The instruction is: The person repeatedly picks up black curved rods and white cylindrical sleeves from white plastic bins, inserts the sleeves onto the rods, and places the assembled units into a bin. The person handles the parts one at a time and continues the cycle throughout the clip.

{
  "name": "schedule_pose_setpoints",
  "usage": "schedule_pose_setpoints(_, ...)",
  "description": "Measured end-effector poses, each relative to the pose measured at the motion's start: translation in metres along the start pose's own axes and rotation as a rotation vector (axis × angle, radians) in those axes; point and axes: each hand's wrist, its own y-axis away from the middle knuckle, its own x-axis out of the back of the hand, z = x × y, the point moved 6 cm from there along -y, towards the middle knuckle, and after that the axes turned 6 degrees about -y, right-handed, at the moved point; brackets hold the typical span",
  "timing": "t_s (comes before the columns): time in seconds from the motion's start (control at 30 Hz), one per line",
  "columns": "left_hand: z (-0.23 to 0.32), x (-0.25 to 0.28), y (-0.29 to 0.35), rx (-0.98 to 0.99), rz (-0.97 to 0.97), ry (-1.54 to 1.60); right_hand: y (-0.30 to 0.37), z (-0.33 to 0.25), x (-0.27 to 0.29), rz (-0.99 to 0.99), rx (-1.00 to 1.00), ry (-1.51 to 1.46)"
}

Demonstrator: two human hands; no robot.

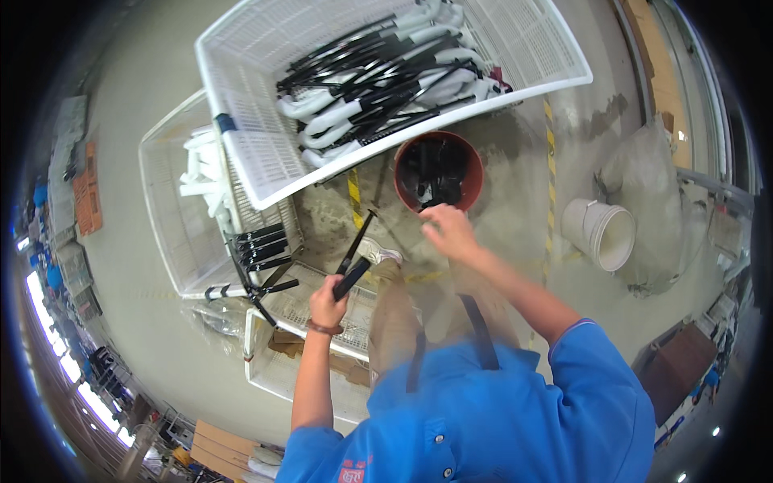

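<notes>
Our left hand (324, 303) is wrapped round 2 black things, a thin rod (358, 238) and a thicker bar (353, 279), nearer to us than the red bucket (479, 189) and apart from it. Our right hand (448, 230) is at the bucket's near rim, fingers bent, but it's blurry so we can't tell if it's holding anything. Looks partway to us: there's a big heap of black-and-white pieces (386, 76) in the large crate (282, 195), but black parts (439, 171) are left in the bucket, plus white pieces (205, 173) in the side crate (167, 241)

Two hands (325, 303); two held black parts (352, 278); two buckets (581, 225); at least three white crates (531, 48).
</notes>
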Motion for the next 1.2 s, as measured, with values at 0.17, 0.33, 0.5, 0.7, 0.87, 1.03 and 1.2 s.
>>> schedule_pose_setpoints(0.17,-0.048,-0.032,0.003,0.303,0.163,0.189,-0.024,0.231,-0.092,-0.184,-0.494,0.137)
schedule_pose_setpoints(0.33,-0.072,-0.036,0.010,0.424,0.495,0.536,-0.102,0.378,-0.213,-0.030,-0.813,0.122)
schedule_pose_setpoints(0.5,-0.080,-0.023,0.010,0.398,0.605,0.268,-0.101,0.488,-0.319,-0.232,-1.132,0.047)
schedule_pose_setpoints(0.7,-0.081,-0.022,0.017,0.288,0.635,0.357,-0.061,0.535,-0.358,-0.130,-1.191,-0.150)
schedule_pose_setpoints(0.87,-0.085,-0.027,0.017,0.406,0.672,0.313,-0.083,0.473,-0.290,0.182,-1.040,-0.633)
schedule_pose_setpoints(1.03,-0.047,-0.043,-0.027,0.216,0.431,0.084,-0.090,0.359,-0.159,0.228,-0.769,-0.915)
schedule_pose_setpoints(1.2,0.016,-0.062,-0.084,0.027,0.286,0.010,-0.080,0.246,-0.050,0.320,-0.473,-0.928)
